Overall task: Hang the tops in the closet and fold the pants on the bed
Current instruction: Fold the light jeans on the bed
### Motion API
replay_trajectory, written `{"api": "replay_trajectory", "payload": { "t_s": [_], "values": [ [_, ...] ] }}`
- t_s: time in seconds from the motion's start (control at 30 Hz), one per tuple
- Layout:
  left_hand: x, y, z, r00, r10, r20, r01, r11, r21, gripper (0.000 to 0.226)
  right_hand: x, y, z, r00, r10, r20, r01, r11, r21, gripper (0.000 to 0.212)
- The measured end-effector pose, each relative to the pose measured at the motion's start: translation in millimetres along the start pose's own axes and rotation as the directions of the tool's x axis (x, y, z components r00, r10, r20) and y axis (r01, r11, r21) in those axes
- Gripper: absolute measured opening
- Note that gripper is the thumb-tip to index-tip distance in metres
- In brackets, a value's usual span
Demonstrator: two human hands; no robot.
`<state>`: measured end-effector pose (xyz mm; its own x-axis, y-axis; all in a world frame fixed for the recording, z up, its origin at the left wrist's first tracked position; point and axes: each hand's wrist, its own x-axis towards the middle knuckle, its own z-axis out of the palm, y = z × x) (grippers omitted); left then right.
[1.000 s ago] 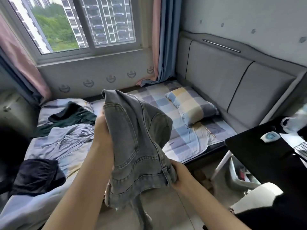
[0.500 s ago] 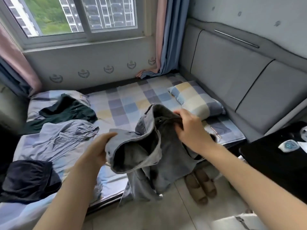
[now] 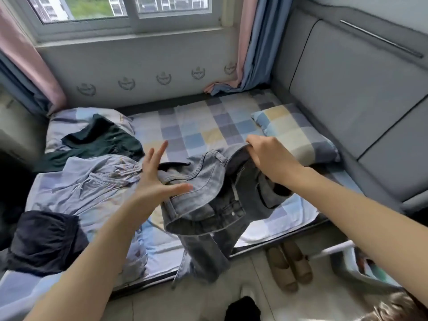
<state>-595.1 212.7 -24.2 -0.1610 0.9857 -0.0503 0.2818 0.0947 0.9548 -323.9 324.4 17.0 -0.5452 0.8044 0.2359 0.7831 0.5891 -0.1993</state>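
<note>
Grey denim jeans [image 3: 208,205] lie bunched at the near edge of the checked bed [image 3: 196,133], their legs hanging over the edge toward the floor. My right hand [image 3: 266,156] grips the waistband at its far side. My left hand [image 3: 157,177] is spread open, fingers straight, its thumb against the denim's left side. On the bed to the left lie a light blue garment [image 3: 88,188], a dark green top [image 3: 102,142] and a dark navy garment [image 3: 44,239].
A checked pillow [image 3: 296,133] lies by the grey padded headboard [image 3: 347,89] on the right. A window and curtains [image 3: 254,42] line the far wall. Tan slippers [image 3: 289,262] sit on the floor by the bed, near a bin [image 3: 361,267].
The jeans came down from chest height onto the bed's near edge. My right hand moved up to the waistband's far side, and my left hand let go and spread open.
</note>
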Motion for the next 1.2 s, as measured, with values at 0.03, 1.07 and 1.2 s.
{"api": "replay_trajectory", "payload": {
  "t_s": [0.03, 1.07, 1.2],
  "values": [
    [5.5, -3.8, 10.5, 0.997, 0.066, 0.049, -0.072, 0.989, 0.131, 0.116, 10.8, 3.9, 1.8, 1.000, 0.029, 0.012, -0.030, 0.995, 0.097, 0.020],
    [133.6, -16.0, 37.9, 0.634, -0.520, 0.572, -0.745, -0.212, 0.633, 0.050, 122.2, 226.3, 77.4, 0.604, -0.477, 0.639, 0.706, 0.692, -0.151, 0.053],
    [144.8, -2.8, 22.7, 0.697, -0.191, 0.691, -0.715, -0.262, 0.649, 0.023, 121.7, 234.3, 60.9, 0.620, -0.446, 0.645, 0.655, 0.747, -0.113, 0.046]
  ]
}}
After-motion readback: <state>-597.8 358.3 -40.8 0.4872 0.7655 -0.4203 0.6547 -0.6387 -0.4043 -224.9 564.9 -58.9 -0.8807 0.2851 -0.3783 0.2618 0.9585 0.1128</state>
